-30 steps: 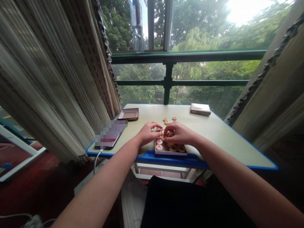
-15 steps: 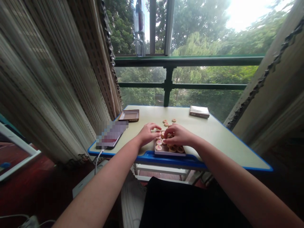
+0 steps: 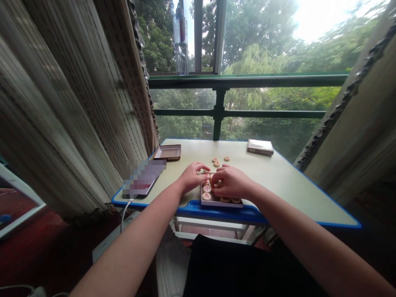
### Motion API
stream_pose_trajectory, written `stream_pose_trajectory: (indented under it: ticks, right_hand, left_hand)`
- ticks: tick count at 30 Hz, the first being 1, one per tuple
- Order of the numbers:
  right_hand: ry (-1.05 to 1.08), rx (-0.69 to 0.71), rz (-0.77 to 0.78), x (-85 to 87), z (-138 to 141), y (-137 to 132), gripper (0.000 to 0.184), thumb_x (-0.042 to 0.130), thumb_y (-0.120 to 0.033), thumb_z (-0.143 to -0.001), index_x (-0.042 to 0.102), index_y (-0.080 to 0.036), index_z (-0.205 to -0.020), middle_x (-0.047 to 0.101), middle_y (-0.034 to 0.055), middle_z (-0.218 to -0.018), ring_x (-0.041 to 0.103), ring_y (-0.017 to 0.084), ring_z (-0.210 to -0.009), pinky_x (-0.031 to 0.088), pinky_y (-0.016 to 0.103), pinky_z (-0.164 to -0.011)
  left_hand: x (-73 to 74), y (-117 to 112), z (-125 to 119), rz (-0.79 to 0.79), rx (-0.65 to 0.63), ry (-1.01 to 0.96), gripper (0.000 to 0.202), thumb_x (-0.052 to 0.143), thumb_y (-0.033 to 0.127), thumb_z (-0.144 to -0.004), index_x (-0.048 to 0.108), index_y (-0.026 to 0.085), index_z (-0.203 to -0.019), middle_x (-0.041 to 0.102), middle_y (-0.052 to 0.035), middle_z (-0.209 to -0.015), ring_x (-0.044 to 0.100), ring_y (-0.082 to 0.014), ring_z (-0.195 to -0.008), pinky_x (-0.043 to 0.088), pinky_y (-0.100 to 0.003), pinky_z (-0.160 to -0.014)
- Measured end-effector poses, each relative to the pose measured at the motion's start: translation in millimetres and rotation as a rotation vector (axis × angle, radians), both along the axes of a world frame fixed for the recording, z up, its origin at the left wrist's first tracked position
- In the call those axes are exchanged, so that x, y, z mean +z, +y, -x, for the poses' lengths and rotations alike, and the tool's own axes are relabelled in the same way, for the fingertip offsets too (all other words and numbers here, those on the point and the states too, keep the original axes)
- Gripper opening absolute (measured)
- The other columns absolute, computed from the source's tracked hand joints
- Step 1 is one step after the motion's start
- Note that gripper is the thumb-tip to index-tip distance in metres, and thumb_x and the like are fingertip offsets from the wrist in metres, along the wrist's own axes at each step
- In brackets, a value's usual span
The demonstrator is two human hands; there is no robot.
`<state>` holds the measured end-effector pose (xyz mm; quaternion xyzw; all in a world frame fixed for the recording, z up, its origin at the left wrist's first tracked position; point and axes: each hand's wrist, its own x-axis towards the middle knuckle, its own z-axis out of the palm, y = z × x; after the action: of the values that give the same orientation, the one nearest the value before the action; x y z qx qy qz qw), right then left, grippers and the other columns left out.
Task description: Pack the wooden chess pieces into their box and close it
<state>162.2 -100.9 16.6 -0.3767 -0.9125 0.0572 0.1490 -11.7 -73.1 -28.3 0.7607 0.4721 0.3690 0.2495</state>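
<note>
A shallow brown box point(image 3: 213, 202) at the table's near edge holds several round wooden pieces with red marks point(image 3: 206, 188). My left hand point(image 3: 192, 176) rests at the box's left edge, fingers spread and curved over the pieces. My right hand point(image 3: 230, 182) lies over the middle of the box, fingers curled down onto the pieces; what they pinch is hidden. Three loose pieces point(image 3: 217, 161) sit on the table just beyond the box.
The pale table has a blue rim point(image 3: 278, 216). A brown lid point(image 3: 168, 152) lies at the back left, a flat silvery box point(image 3: 260, 147) at the back right, a phone point(image 3: 140, 179) with cable at the left edge. Curtains flank the window; a green railing point(image 3: 247, 79) behind.
My right hand has slid nearer over the box, covering more of the pieces. My left hand stays at the box's left edge. The view shifted slightly.
</note>
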Motion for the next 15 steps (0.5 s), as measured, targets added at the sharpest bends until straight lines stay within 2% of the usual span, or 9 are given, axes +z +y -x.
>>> stream_pose_trajectory:
  ticks: [15]
  right_hand:
    - [0.002,-0.017,0.012,-4.1,-0.4,3.9,0.012,0.060,-0.023,-0.061,0.067,-0.020,-0.071,0.062,0.0031,-0.069,0.050,0.017,-0.074,0.036,0.025,-0.063]
  left_hand:
    - [0.7,-0.5,-1.3,0.014,0.000,0.001,0.025,0.058,0.014,-0.064,0.066,0.016,-0.087,0.059,-0.0049,-0.098,0.053,-0.0189,-0.096,0.044,-0.031,-0.087]
